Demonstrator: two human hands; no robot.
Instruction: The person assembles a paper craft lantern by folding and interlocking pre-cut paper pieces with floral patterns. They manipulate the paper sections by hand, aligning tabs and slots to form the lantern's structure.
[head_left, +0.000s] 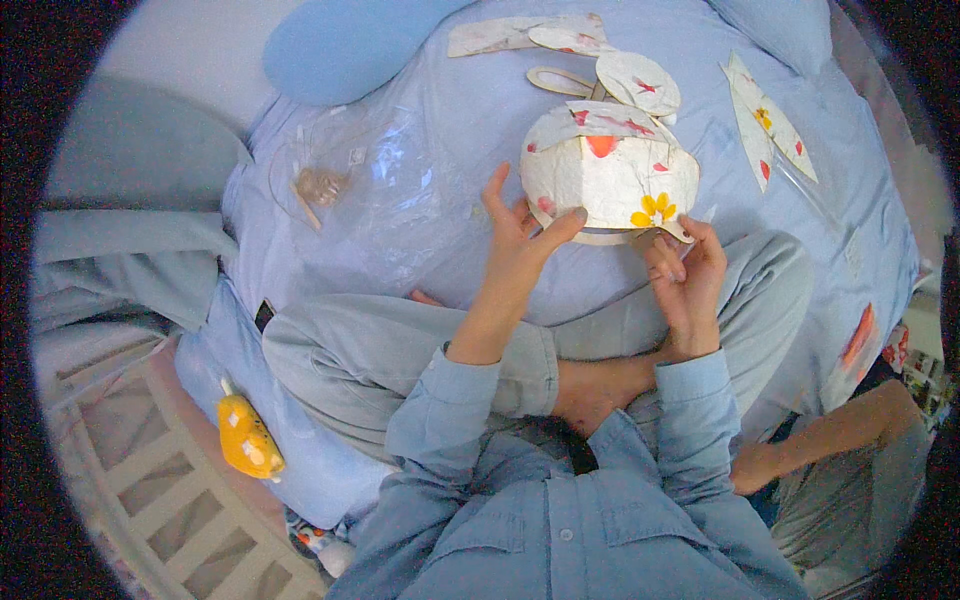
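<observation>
A rabbit-shaped lantern (611, 176) of white paper on a thin, wood-like frame stands before me, decorated with red petals and a yellow flower. Its round head piece (637, 81) points away from me, beside a loop-shaped ear frame (559, 79). My left hand (521, 232) holds the body's lower left, thumb on the front edge and fingers partly hidden behind the side. At the lower right edge, near the yellow flower, my right hand (690, 262) pinches the rim between thumb and finger. Its other fingers curl below.
Petal-decorated paper pieces (771, 124) lie right on the blue bedding (450, 135); a pale strip (495, 36) lies beyond the lantern. Clear plastic wrap (390, 187) and a coil of twine (322, 185) are left. A yellow plush toy (247, 439) lies lower left. Another person's arm (832, 439) shows lower right.
</observation>
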